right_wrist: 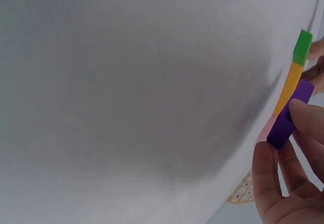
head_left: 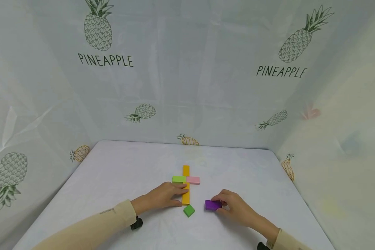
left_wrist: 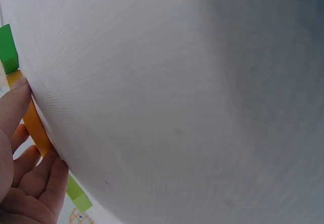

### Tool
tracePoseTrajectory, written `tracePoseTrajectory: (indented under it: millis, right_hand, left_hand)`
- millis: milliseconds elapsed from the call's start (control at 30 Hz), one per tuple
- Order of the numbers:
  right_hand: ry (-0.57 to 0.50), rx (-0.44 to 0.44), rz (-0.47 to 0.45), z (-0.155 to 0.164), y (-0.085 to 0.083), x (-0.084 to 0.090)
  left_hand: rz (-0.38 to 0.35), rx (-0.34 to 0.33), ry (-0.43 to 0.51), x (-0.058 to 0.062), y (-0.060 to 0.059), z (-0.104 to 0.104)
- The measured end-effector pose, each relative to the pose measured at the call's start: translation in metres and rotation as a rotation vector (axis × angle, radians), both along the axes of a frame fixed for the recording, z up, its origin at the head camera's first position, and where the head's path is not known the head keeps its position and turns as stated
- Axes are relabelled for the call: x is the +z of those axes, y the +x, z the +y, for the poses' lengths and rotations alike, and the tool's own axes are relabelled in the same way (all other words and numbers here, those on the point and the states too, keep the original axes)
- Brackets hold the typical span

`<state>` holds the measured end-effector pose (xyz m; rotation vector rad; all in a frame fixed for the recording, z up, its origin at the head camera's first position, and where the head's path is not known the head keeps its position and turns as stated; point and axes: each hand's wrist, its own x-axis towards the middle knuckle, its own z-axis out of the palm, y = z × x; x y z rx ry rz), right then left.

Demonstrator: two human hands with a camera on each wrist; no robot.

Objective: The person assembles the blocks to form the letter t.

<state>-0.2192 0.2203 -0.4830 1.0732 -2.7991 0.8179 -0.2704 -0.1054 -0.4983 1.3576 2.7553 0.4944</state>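
left hand (head_left: 165, 197) lies flat on the white table (head_left: 112, 180), fingers straight, fingertips (left_wrist: 20, 89) pressing against the long orange block (head_left: 185, 194); nothing is gripped. right hand (head_left: 234, 205) pinches the purple block (head_left: 213, 205) between thumb and curled fingers, with the block at the table surface, right of the orange block and apart from it. from my remote head view i read a light green block (head_left: 178, 179) and a pink block (head_left: 193, 180) set left and right across the orange block, forming a cross. a dark green cube (head_left: 189, 210) sits just below the orange block's near end, between both hands. pineapple-print sheeting (head_left: 106, 60) encloses the table.
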Motion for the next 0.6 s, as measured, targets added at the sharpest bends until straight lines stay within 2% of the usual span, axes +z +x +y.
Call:
tracePoseTrajectory:
  millis: [167,600]
  right_hand:
    - [-0.005,0.033,-0.015,-0.007,0.007,-0.004]
    - [0.024,0.039,-0.090,-0.020,0.012,-0.009]
  left_hand:
    - [-0.010,0.005,-0.010,0.001,0.000,0.000]
    - [-0.014,0.013,-0.022,0.000,0.000,0.001]
